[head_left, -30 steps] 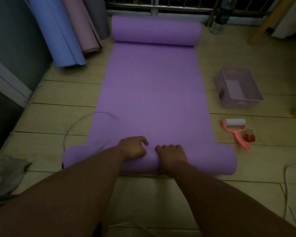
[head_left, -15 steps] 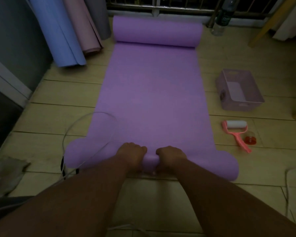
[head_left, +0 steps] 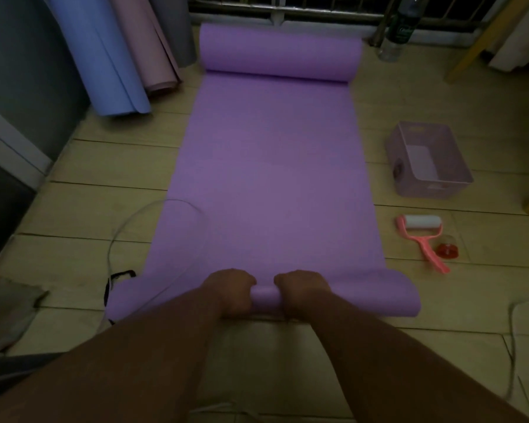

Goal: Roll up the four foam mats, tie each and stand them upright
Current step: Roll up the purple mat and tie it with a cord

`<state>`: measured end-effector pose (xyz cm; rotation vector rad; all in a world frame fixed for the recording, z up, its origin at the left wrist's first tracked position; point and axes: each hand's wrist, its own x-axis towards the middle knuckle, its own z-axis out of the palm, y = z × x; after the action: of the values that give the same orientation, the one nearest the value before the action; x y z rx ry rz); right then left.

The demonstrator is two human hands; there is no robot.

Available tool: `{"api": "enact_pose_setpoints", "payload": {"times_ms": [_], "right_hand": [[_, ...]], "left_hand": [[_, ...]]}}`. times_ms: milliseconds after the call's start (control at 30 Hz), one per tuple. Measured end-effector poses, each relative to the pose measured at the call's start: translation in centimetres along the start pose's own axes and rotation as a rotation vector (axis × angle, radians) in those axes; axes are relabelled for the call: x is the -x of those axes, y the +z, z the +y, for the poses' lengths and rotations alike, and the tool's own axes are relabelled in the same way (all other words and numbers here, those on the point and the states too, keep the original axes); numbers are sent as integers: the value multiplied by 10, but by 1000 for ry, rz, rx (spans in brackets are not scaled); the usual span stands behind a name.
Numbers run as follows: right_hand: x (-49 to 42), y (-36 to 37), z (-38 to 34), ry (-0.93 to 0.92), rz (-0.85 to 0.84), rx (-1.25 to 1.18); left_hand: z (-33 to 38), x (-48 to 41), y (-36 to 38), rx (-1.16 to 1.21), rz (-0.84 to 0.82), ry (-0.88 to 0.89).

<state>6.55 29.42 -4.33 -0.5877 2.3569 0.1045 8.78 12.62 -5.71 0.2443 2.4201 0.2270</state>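
A purple foam mat (head_left: 272, 166) lies flat along the wooden floor, its far end curled into a roll (head_left: 280, 53) by the railing. Its near end is rolled into a tube (head_left: 376, 296) across the floor. My left hand (head_left: 231, 290) and my right hand (head_left: 303, 290) grip that tube side by side at its middle, fingers curled over the top. Three rolled mats stand against the left wall: a blue one (head_left: 101, 56), a pink one (head_left: 144, 41) and a grey one (head_left: 184, 25).
A lilac plastic basket (head_left: 394, 160) sits on the floor to the right, with a pink lint roller (head_left: 422, 236) and a red tape roll (head_left: 448, 250) nearer. A clear bottle (head_left: 397, 32) stands by the railing. Thin white cord (head_left: 129, 221) loops at the left mat edge.
Both hands went from lying over the near roll with fingers forward to gripping it with curled fingers. The roll has moved slightly forward and grown a little thicker.
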Motion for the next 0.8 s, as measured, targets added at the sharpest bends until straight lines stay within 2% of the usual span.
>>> {"api": "enact_pose_setpoints", "payload": {"times_ms": [67, 167, 233, 267, 367, 467, 567, 700, 800], "right_hand": [[-4, -5, -1, 14, -17, -12], [-6, -16, 2, 62, -59, -78], [-9, -23, 7, 75, -84, -106], [-10, -25, 9, 73, -98, -112], [-13, -20, 11, 58, -116, -132], [-6, -7, 13, 23, 96, -151], [3, 2, 11, -52, 272, -2], [6, 1, 5, -11, 215, 35], [1, -13, 1, 12, 117, 36]], "left_hand": [[-5, 3, 1, -25, 99, 27], [-11, 5, 10, -209, 436, 197], [-10, 7, 13, -212, 533, 259], [-8, 6, 13, -206, 534, 270], [2, 3, -2, -169, 314, 140], [3, -6, -8, -100, 175, 45], [1, -12, -17, -58, 80, 9], [0, -13, -21, -50, 11, 46], [-2, -10, -18, -92, 44, 63]]}}
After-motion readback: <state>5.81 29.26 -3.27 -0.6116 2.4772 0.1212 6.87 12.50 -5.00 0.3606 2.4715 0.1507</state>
